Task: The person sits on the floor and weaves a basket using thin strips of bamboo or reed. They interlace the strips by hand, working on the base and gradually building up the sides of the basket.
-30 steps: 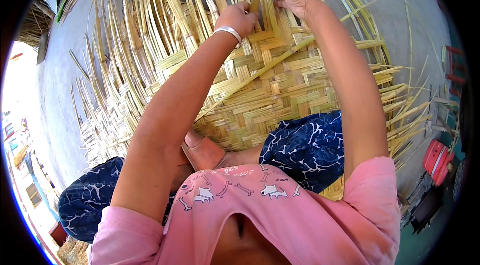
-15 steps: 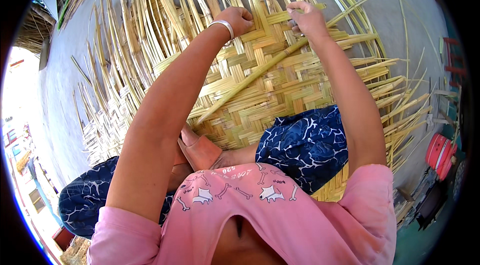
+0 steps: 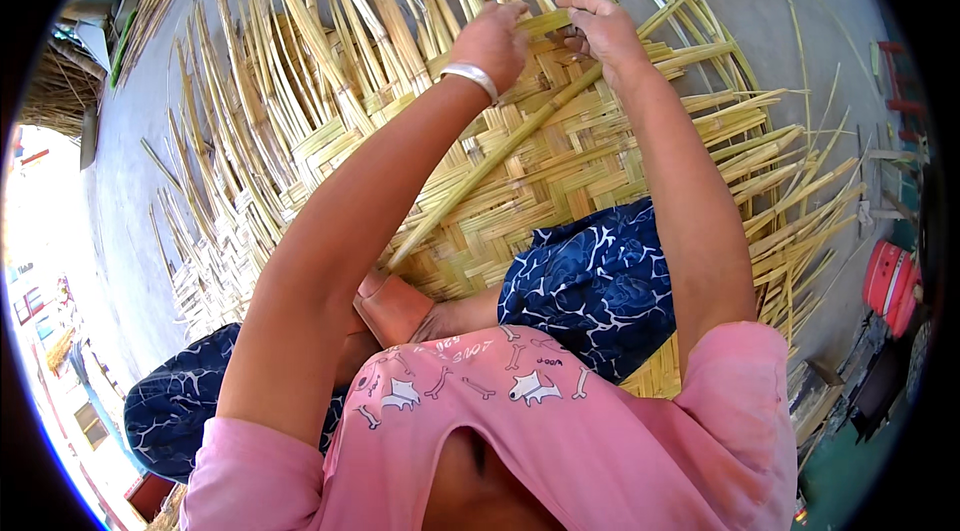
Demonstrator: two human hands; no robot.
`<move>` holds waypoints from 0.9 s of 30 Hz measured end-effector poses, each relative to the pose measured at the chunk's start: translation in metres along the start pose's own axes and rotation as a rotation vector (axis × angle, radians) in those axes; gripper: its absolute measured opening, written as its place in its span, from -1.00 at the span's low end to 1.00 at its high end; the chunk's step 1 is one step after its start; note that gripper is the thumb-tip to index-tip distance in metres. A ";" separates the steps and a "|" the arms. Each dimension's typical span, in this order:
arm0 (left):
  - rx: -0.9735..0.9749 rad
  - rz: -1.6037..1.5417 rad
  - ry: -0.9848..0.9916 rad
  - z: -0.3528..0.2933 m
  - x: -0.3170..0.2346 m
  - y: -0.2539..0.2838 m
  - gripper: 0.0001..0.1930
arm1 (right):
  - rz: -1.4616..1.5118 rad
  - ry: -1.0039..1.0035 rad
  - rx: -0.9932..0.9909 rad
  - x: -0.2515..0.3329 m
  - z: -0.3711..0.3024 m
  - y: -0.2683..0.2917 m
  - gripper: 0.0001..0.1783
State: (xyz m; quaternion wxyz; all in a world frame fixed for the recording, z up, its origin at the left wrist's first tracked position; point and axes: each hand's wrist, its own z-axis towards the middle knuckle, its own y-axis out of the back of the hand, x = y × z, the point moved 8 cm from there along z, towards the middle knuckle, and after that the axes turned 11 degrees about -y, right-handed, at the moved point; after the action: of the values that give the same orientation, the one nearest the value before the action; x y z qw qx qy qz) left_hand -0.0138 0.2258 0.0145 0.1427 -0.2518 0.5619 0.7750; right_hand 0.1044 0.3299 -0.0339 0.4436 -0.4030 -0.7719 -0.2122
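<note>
A half-woven mat point(image 3: 560, 146) of flat yellow-green split-cane strips lies on the ground in front of me, with loose strip ends fanning out along its far and side edges. At its far part, my left hand point(image 3: 495, 46), with a silver bangle on the wrist, is closed on a flat cane strip point(image 3: 546, 25). My right hand point(image 3: 606, 33) pinches the same strip further right between thumb and fingers. A round cane stick point(image 3: 490, 171) lies slantwise across the weave, its upper end close beneath my right hand. The fingertips of my left hand are partly hidden.
My foot in an orange sandal point(image 3: 397, 311) rests at the mat's near edge. Long upright strips point(image 3: 270, 81) spread on the far left over grey ground point(image 3: 130, 201). A red bag-like thing point(image 3: 890, 286) lies at the far right.
My left hand has moved right and away from me, closer to my right hand. My right hand has shifted slightly left and up.
</note>
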 end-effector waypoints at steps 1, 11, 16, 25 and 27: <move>0.095 0.000 0.027 0.009 -0.001 -0.008 -0.64 | 0.008 -0.001 0.045 0.004 -0.002 0.000 -0.73; 0.348 0.015 0.277 0.038 0.005 -0.016 -0.60 | 0.187 0.144 0.037 0.040 0.011 0.057 -0.59; 0.091 0.012 0.317 0.028 0.010 -0.007 -0.64 | -0.157 0.084 0.009 0.036 0.040 0.031 -0.40; -0.216 -0.150 0.564 0.010 0.024 0.000 -0.70 | -0.110 0.067 0.208 0.023 0.062 -0.009 -0.45; -0.167 -0.130 0.573 0.012 0.033 -0.007 -0.68 | -0.069 0.061 0.223 0.025 0.057 -0.009 -0.50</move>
State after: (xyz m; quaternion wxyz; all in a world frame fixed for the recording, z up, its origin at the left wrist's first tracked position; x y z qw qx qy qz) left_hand -0.0402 0.2370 -0.0059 0.0065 -0.5063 0.4965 0.7051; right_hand 0.0610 0.3746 -0.0420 0.5014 -0.3176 -0.7902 -0.1526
